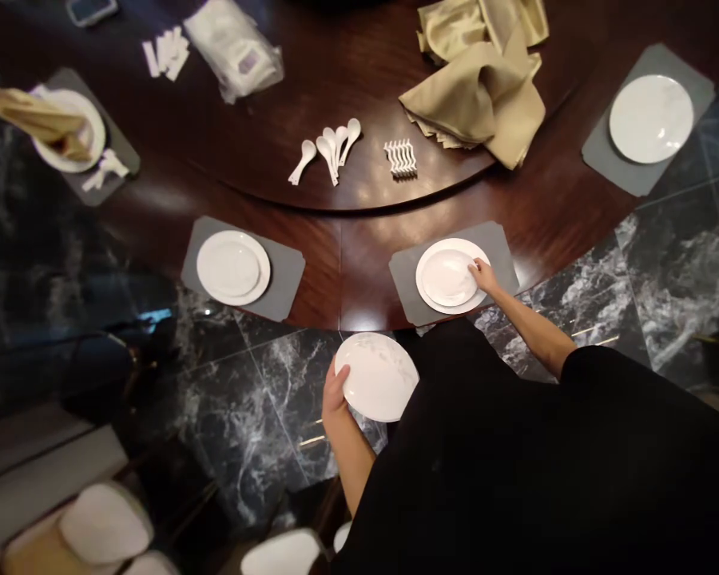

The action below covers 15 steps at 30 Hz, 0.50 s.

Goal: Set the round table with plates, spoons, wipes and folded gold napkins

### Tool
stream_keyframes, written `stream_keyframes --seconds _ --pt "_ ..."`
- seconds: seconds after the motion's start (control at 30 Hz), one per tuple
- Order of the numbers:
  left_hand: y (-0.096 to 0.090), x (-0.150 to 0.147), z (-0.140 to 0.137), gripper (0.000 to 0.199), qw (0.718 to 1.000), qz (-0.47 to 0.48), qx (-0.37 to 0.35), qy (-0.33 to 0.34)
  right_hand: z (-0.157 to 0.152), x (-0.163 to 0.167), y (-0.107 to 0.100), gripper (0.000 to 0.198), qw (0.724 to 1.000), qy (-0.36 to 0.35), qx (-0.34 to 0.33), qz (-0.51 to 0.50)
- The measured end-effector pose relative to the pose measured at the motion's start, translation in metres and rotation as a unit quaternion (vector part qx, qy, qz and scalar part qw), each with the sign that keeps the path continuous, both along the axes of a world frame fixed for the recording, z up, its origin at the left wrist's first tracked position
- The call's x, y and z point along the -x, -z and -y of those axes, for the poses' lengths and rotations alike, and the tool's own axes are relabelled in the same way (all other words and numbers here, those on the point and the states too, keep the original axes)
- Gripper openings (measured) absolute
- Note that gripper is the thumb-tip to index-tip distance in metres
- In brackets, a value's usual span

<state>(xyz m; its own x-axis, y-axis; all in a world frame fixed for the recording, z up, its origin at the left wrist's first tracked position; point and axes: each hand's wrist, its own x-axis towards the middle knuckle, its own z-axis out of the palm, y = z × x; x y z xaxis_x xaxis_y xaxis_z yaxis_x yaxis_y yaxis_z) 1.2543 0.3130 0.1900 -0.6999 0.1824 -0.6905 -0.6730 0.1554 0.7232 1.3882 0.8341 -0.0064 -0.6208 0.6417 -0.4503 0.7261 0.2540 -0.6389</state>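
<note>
My left hand point(335, 389) is closed on the rim of a white plate point(380, 377), held off the table near my body. Out over a grey placemat point(404, 281), my right hand point(484, 275) pinches the right edge of a small white plate point(446, 278). That small plate lies on a larger white plate point(423, 291), whose rim shows around it. To the left, another small plate point(231, 267) rests on a larger plate point(264, 279) upon its own grey placemat point(287, 283).
On the raised round tabletop point(347, 88) lie white spoons point(335, 148), chopstick rests point(401, 160), gold napkins point(479, 96) and a plastic-wrapped pack point(233, 52). A single plate point(651, 118) sits at right; a folded napkin point(45, 124) tops the far-left setting. Chairs point(105, 523) stand lower left.
</note>
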Motion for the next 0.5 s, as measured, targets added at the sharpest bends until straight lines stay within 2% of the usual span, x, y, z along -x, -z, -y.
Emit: stream_keyframes --seconds 0.13,0.3,0.5 --pt "-0.006 -0.071 -0.018 0.103 0.996 0.004 0.022 -0.084 -0.03 0.009 0.007 0.033 0.996 -0.076 -0.037 0.029" --pt "-0.009 -0.145 -0.04 0.102 0.982 -0.014 0.036 -0.187 -0.046 0.025 0.005 0.042 0.977 -0.179 -0.107 0.046" --pt "-0.007 -0.234 -0.074 0.099 0.966 -0.015 0.034 -0.257 -0.058 0.037 0.009 0.048 0.97 -0.213 -0.104 0.048"
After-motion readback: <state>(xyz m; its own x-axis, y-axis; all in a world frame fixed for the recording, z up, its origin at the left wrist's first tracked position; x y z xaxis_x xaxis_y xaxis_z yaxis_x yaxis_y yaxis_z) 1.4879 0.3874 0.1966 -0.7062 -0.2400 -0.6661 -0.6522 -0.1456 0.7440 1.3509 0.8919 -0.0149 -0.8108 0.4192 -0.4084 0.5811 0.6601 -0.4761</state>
